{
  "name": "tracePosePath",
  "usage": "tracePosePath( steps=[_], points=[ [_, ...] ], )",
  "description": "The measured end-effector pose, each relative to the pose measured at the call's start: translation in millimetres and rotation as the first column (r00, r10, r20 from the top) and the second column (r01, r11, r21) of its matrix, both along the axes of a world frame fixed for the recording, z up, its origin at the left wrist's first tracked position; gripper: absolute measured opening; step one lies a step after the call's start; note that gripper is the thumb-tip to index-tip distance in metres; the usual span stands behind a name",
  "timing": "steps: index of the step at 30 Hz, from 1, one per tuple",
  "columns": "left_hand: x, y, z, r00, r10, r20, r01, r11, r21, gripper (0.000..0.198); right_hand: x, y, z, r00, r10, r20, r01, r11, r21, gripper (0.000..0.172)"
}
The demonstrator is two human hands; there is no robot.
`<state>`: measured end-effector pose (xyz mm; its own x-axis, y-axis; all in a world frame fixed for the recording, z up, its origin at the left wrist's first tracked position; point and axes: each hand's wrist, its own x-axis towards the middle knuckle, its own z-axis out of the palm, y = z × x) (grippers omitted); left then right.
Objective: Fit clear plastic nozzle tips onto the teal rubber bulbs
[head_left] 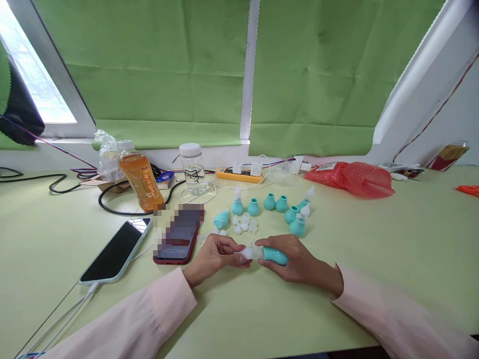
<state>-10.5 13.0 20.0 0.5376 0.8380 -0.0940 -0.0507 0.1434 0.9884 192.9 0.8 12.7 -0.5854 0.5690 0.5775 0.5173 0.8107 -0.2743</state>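
My right hand point(294, 257) is wrapped round a teal squeeze bulb point(276, 256), which lies sideways with a clear collar point(257, 252) at its left end. Between the fingertips of my left hand point(220, 253) is a small white nozzle tip point(246, 253), held against that collar; whether the two are joined I cannot tell. Just beyond my hands lie several loose white and clear pieces point(244, 227). Around them are several more teal bulbs point(253, 207), most upright with open necks. One bulb point(237, 205) carries a pale tip; another point(221, 219) rests on its side.
To the left lie a phone point(117, 252) with a charging cable and a red-cased phone point(183, 234). Behind are an orange drink bottle point(140, 177), a clear jar point(192, 169) and a yellow power strip point(239, 175). A red plastic bag point(352, 178) lies back right.
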Motion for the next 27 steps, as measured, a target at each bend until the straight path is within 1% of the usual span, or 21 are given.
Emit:
tracePosePath(
  steps=[3, 6, 11, 13, 16, 18, 20, 22, 24, 25, 26, 27],
  points=[
    [-0.5, 0.0, -2.4, 1.000, -0.003, 0.026, 0.004, 1.000, -0.008, 0.023, 0.9, 0.7, 2.7, 0.999, 0.000, 0.051, 0.000, 1.000, -0.002, 0.023],
    [-0.4, -0.5, -4.4, 0.999, -0.001, 0.048, 0.002, 1.000, -0.021, 0.024, 0.7, -0.5, 2.0, 0.996, 0.000, 0.085, 0.002, 0.999, -0.034, 0.024],
    [0.7, 0.1, -5.6, 0.996, 0.058, 0.067, -0.057, 0.998, -0.024, 0.032, -2.0, -2.0, -2.8, 0.991, -0.107, 0.078, 0.115, 0.988, -0.107, 0.029],
    [1.0, 0.7, -7.1, 0.995, 0.068, 0.075, -0.067, 0.998, -0.020, 0.036, -2.5, -1.1, -3.5, 0.992, -0.101, 0.076, 0.111, 0.983, -0.147, 0.031],
    [2.0, 0.9, -10.6, 0.993, 0.082, 0.084, -0.081, 0.997, -0.018, 0.032, -2.5, 0.7, -2.9, 0.999, -0.038, 0.032, 0.044, 0.979, -0.201, 0.031],
    [3.1, 0.4, -12.3, 0.992, 0.099, 0.080, -0.099, 0.995, -0.009, 0.030, -3.3, 0.8, -2.3, 1.000, -0.019, -0.011, 0.016, 0.970, -0.242, 0.030],
    [3.8, -0.4, -11.5, 0.992, 0.110, 0.063, -0.111, 0.993, 0.028, 0.031, -4.9, -0.4, -2.0, 0.998, -0.030, -0.063, 0.010, 0.955, -0.297, 0.028],
    [2.8, -0.6, -7.3, 0.992, 0.123, 0.037, -0.126, 0.986, 0.108, 0.036, -6.8, -1.3, -1.9, 0.985, -0.086, -0.149, 0.023, 0.925, -0.378, 0.029],
    [-0.7, 1.0, -0.3, 0.984, 0.178, 0.006, -0.174, 0.954, 0.245, 0.040, -7.9, 0.5, -0.9, 0.939, -0.172, -0.298, 0.010, 0.879, -0.476, 0.029],
    [-3.5, 2.8, 3.7, 0.972, 0.234, -0.016, -0.215, 0.914, 0.345, 0.040, -7.9, 2.9, 0.1, 0.896, -0.216, -0.388, -0.017, 0.857, -0.515, 0.028],
    [-6.8, 5.4, 7.7, 0.950, 0.310, -0.038, -0.257, 0.844, 0.470, 0.038, -7.4, 6.5, 1.5, 0.842, -0.252, -0.477, -0.053, 0.841, -0.539, 0.027],
    [-10.4, 8.6, 11.4, 0.914, 0.401, -0.064, -0.282, 0.739, 0.612, 0.035, -6.6, 11.1, 3.1, 0.783, -0.284, -0.553, -0.084, 0.833, -0.547, 0.025]
  ],
)
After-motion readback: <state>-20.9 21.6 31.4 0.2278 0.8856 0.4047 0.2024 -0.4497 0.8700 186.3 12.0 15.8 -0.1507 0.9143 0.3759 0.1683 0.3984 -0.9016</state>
